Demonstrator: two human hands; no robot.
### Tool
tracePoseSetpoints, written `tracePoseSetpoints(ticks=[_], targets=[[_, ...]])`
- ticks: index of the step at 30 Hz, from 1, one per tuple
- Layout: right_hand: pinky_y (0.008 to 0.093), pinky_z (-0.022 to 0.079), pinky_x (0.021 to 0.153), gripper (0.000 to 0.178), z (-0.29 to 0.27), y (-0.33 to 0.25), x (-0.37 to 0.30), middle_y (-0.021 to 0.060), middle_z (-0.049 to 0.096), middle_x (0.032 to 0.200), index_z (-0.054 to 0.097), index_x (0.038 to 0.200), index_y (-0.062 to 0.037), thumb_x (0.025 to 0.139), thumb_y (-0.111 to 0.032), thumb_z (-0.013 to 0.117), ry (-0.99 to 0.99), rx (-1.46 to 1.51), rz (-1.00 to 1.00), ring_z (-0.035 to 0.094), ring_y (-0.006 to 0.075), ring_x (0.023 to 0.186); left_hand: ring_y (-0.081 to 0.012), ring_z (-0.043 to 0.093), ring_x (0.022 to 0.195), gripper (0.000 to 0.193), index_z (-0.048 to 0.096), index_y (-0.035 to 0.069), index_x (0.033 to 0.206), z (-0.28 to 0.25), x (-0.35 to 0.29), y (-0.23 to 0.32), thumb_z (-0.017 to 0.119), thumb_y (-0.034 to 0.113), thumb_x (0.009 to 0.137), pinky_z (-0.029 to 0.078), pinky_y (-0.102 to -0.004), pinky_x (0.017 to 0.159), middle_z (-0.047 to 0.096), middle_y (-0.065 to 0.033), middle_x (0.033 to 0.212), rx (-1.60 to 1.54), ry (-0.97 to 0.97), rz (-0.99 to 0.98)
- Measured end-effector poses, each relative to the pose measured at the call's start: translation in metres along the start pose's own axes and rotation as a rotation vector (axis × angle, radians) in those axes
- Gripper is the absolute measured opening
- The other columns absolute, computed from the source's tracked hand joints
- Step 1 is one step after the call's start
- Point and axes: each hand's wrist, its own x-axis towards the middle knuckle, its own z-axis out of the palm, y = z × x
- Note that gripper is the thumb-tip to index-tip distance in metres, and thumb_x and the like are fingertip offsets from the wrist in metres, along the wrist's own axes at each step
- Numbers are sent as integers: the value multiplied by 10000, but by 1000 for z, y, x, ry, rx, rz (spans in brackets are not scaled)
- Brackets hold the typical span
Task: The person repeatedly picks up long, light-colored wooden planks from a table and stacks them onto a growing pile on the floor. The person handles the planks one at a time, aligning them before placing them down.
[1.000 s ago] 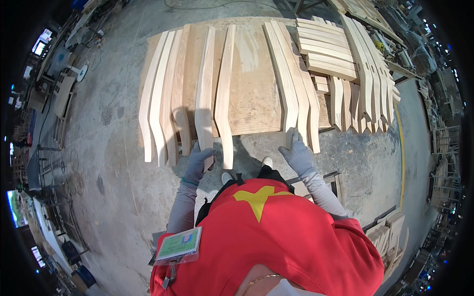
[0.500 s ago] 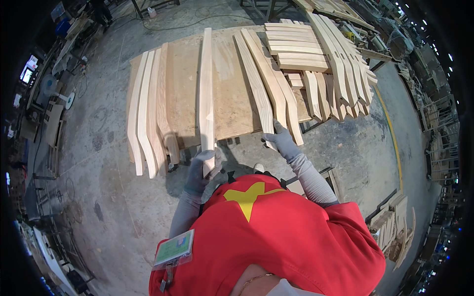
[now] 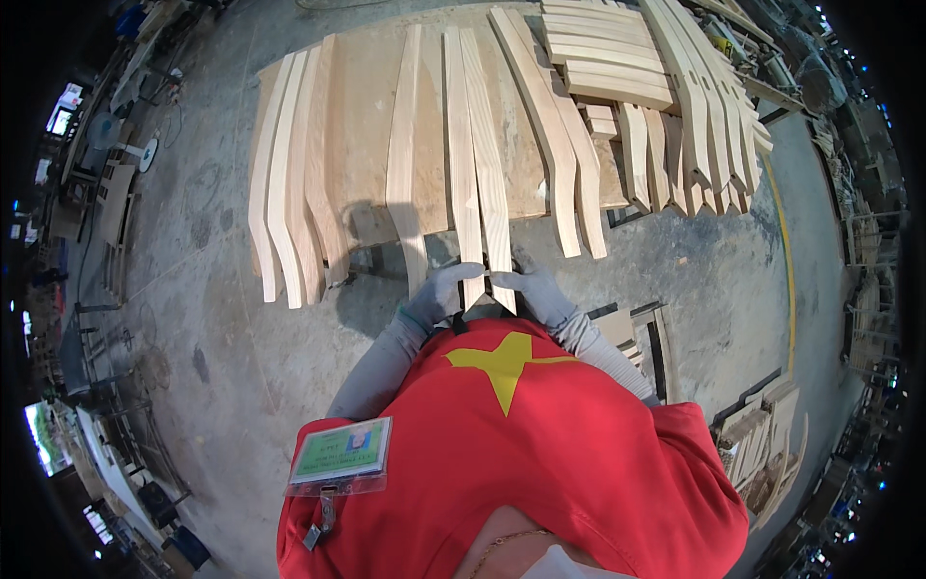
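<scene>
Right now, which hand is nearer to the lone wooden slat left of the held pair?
Left. The left hand, gripping the left held slat, is just right of the near end of the lone wooden slat; the right hand, on the right held slat, is farther right.

Head-worn fisheye — wide, facing down, hands (image 3: 444,291) (image 3: 539,293) near.

One long, pale piece of wood (image 3: 461,145) has its near end in the left hand (image 3: 446,294); a matching wooden bar (image 3: 486,145) has its near end in the right hand (image 3: 540,291). From where I stand, both run forward from the hands, side by side, a narrow gap showing between the gripped ends.
</scene>
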Motion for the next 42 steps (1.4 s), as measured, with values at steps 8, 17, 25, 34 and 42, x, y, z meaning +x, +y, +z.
tracePoseSetpoints(ticks=[8,17,25,34,42], targets=[[293,356,1005,833,-3,-30,1,170,473,1338,288,1410,38,774,-285,718,-57,-161,40,461,213,1210,-228,594,1011,334,561,-39,1078,9,11,31,677,129,814,481,-346,872,605,-156,1095,-530,94,-214],[341,393,1006,464,18,-33,-6,128,528,1279,420,1334,-10,950,-263,483,-291,637,284,513,211,1162,-251,533,1139,539,466,5,1255,3,2,24,372,446,960,433,-385,978,538,-133,1243,-33,-8,-165],[356,415,1007,439,19,-31,-3,131,547,1257,431,1319,-7,960,-258,464,-299,746,217,534,222,1148,-258,499,1187,565,411,11,1327,12,9,27,363,440,962,395,-417,1018,497,-146,1298,-1369,102,-317],[342,446,983,386,15,-32,-5,170,551,1234,444,1283,44,932,-117,460,-340,771,312,574,232,1094,-244,523,1152,413,419,-21,1255,12,-7,29,451,230,928,437,-381,992,520,-143,1242,-128,65,37],[405,472,970,434,-7,-37,-31,163,542,1202,408,1315,-14,979,-287,434,-273,874,247,557,257,1102,-288,577,1001,327,549,13,1154,9,-2,47,502,217,904,475,-367,868,589,-141,1081,-1097,192,-317]])
